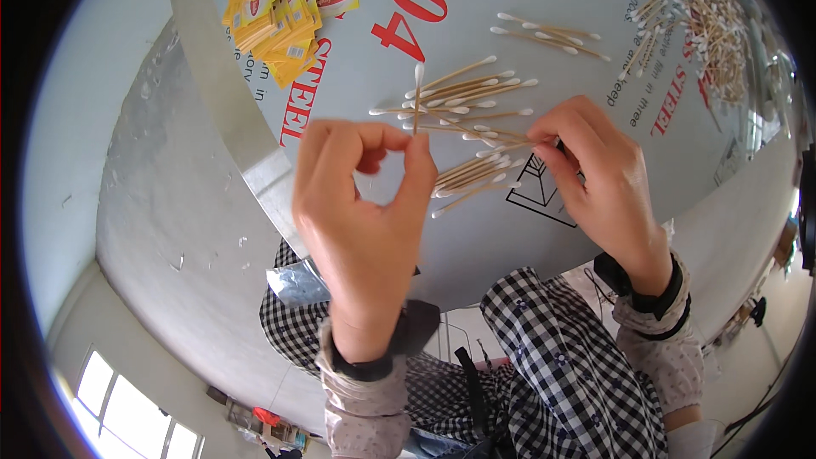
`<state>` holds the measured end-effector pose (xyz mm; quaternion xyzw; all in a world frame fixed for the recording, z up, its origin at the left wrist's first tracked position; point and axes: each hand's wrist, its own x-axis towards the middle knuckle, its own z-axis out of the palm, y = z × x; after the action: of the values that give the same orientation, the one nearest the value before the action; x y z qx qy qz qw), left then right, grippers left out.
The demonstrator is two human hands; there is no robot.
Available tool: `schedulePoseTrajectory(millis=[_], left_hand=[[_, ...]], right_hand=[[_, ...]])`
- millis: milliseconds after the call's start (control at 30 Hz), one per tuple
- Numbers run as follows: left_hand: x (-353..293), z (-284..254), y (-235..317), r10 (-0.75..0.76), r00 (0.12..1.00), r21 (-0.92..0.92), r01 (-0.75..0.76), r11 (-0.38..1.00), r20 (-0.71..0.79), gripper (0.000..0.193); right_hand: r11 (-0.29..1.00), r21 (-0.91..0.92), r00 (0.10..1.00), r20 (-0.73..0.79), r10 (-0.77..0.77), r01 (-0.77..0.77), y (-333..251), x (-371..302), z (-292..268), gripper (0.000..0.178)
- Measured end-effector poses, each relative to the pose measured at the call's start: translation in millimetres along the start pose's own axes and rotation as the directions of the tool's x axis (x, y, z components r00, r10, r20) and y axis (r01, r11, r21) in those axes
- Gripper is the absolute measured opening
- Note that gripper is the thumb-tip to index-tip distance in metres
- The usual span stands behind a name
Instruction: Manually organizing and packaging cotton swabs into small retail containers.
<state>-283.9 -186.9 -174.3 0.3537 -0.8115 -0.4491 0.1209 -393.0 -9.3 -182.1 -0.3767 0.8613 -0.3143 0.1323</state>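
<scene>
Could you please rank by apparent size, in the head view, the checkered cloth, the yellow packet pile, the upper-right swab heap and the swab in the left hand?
1. Checkered cloth
2. Swab heap and yellow packet pile: too alike to rank
3. Swab in the left hand

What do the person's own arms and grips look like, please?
The left grip and right grip are bare, without gloves. The left cuff and right cuff are black. The left sleeve and right sleeve are loose, pale fabric with small dark dots.
</scene>
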Motion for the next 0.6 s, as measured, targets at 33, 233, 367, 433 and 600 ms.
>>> schedulePoseTrajectory(millis=[33, 233, 367, 433, 600], left_hand=[[11.8, -2.9, -1.1, 0.161, 0.987, 0.095, -0.161, 0.982, 0.004, 0.014], [68.4, 9.4, -11.6, 0.564, 0.798, 0.230, -0.602, 0.765, 0.212, 0.009], [54.9, 9.5, -10.7, 0.472, 0.840, 0.229, -0.531, 0.816, 0.265, 0.015], [35.6, 24.0, -19.8, 0.582, 0.787, 0.332, -0.615, 0.715, 0.205, 0.039], [-14.4, 44.4, -16.4, 0.405, 0.832, 0.473, -0.550, 0.688, 0.379, 0.073]], right_hand=[[0.998, -0.055, 0.999, 0.023, -0.037, 0.038, -1.7, 1.9, -0.9, 0.018], [0.979, -0.152, 0.988, 0.097, -0.123, 0.137, -7.0, 12.6, -5.9, 0.023], [0.963, -0.207, 0.981, 0.129, -0.147, 0.171, -3.5, 14.3, -8.0, 0.027], [0.956, -0.223, 0.972, 0.176, -0.153, 0.191, 1.7, 11.1, -7.5, 0.029], [0.930, -0.286, 0.969, 0.151, -0.194, 0.231, 2.3, 8.6, -8.6, 0.028]])
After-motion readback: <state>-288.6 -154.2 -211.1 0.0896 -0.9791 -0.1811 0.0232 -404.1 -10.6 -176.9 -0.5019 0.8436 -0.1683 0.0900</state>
